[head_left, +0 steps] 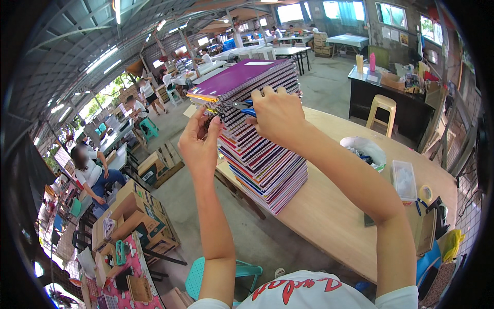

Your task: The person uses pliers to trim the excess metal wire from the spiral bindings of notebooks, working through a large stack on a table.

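Observation:
A tall stack of spiral-bound notebooks [267,177] stands on the wooden table, its wire spines turned toward me. The top one has a purple cover [234,80]. My right hand [279,114] is closed round pliers [248,109] with blue handles, their jaws at the spines near the upper left corner of the stack. At that same corner, the thumb and fingers of my left hand [198,141] pinch a dark curl of wire [209,121]. The exact point where jaws and wire meet is too small to make out.
On the wooden table [329,216] to the right are a white tub [363,152], a clear plastic box [404,181] and a tape roll [425,193]. A teal stool [195,278] is close below. Cardboard boxes [136,216] lie left; several people work farther off.

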Action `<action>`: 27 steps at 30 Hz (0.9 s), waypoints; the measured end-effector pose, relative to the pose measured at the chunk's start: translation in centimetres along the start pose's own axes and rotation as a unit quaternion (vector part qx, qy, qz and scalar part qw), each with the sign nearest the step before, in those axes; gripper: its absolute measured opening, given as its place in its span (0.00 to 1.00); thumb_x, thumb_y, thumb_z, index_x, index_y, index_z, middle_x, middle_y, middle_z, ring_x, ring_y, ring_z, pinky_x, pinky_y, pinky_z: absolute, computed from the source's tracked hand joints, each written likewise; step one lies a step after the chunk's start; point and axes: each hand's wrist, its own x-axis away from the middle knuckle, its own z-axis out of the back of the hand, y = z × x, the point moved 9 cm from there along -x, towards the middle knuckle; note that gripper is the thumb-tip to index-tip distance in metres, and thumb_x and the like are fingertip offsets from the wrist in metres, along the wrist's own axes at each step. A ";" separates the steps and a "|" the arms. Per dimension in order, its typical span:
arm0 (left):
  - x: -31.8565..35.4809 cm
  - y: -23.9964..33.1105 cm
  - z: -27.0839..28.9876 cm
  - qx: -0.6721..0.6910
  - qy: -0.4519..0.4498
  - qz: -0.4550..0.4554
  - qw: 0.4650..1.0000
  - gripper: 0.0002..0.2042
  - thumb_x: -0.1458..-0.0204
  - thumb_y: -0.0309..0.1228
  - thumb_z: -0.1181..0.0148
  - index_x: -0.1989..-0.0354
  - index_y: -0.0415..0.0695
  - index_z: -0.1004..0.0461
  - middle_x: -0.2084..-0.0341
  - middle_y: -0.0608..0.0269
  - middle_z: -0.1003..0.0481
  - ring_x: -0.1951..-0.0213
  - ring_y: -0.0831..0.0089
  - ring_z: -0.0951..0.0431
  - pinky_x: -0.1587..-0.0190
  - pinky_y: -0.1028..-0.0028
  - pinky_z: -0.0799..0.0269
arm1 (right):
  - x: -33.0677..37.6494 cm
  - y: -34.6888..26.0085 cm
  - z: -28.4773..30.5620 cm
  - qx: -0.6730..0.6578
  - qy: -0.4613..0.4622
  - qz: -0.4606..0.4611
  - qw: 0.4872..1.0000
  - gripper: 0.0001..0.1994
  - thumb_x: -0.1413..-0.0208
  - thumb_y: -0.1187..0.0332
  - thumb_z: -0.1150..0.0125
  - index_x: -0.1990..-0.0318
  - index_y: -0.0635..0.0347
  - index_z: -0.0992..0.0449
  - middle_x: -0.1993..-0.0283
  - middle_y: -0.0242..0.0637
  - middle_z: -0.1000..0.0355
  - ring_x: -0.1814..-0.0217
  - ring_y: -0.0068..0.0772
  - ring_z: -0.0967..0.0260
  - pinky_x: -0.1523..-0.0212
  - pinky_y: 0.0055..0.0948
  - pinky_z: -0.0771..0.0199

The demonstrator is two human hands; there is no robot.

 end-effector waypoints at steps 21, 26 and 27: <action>-0.6 1.0 -0.1 -0.027 0.013 -0.016 0.999 0.13 0.44 0.24 0.41 0.51 0.35 0.23 0.68 0.58 0.20 0.67 0.77 0.19 0.63 0.78 0.23 | -1.2 -0.2 -0.3 -0.054 -0.043 0.027 0.997 0.07 0.50 0.70 0.45 0.69 0.62 0.21 0.69 0.45 0.22 0.66 0.46 0.21 0.65 0.41 0.22; -0.7 1.1 -0.1 -0.024 0.028 -0.023 0.999 0.12 0.44 0.23 0.41 0.52 0.35 0.22 0.68 0.58 0.20 0.67 0.77 0.19 0.63 0.78 0.23 | -1.2 0.1 -0.6 -0.060 -0.019 0.034 0.997 0.05 0.55 0.74 0.44 0.70 0.64 0.25 0.75 0.49 0.25 0.70 0.51 0.24 0.67 0.44 0.24; -0.7 1.1 0.0 -0.031 0.030 -0.022 0.999 0.12 0.44 0.23 0.40 0.52 0.35 0.22 0.68 0.59 0.20 0.67 0.77 0.19 0.63 0.78 0.23 | -1.2 0.1 -0.2 -0.060 -0.019 0.035 0.997 0.05 0.55 0.74 0.44 0.70 0.64 0.25 0.75 0.49 0.25 0.70 0.51 0.24 0.67 0.44 0.24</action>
